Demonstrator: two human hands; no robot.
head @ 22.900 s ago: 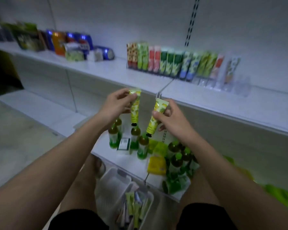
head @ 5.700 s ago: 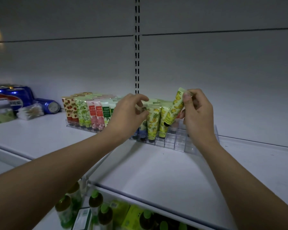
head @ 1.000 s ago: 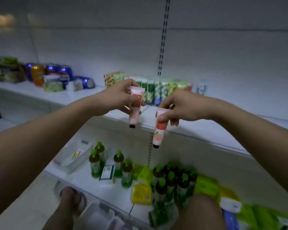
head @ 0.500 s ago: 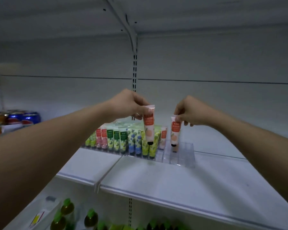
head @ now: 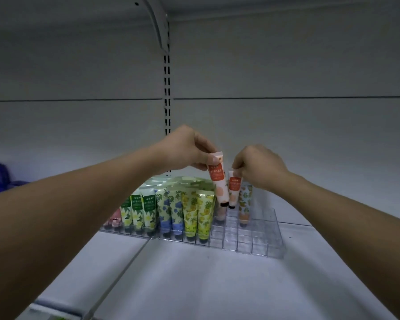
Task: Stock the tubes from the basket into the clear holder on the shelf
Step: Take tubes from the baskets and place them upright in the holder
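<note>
**Tubes poised above crowded holder, slots easy to miss**

Risk lay mostly in the aim. The left hand (head: pixel 185 147) pinched a peach-printed tube (head: pixel 218 179) by its flat crimped end, cap down, and the cap hung just above the clear holder (head: pixel 259 241) without yet entering a cell. The right hand (head: pixel 258 168) pinched a second peach tube (head: pixel 234 189) the same way, close beside the first, so that the two nearly touched. Both hung over the rear part of the holder, toward the back of the shelf (head: pixel 194 278), next to the yellow lemon tubes (head: pixel 198 212) already standing in their rows.

Several things could have gone wrong, in my judgement. The cell walls were transparent and hard to read against the pale shelf, so a cap might have landed on a divider and not in a cell, leaving the tube tilted. With both hands working so close together, one tube could have knocked the other off line. A careless push might also have tipped the neighbouring yellow tubes or the leaf-patterned tube (head: pixel 245 202) standing just behind the right hand. The holder sat loose on the shelf as far as could be seen, so hard downward pressure could have slid it. The basket was out of view.
</note>
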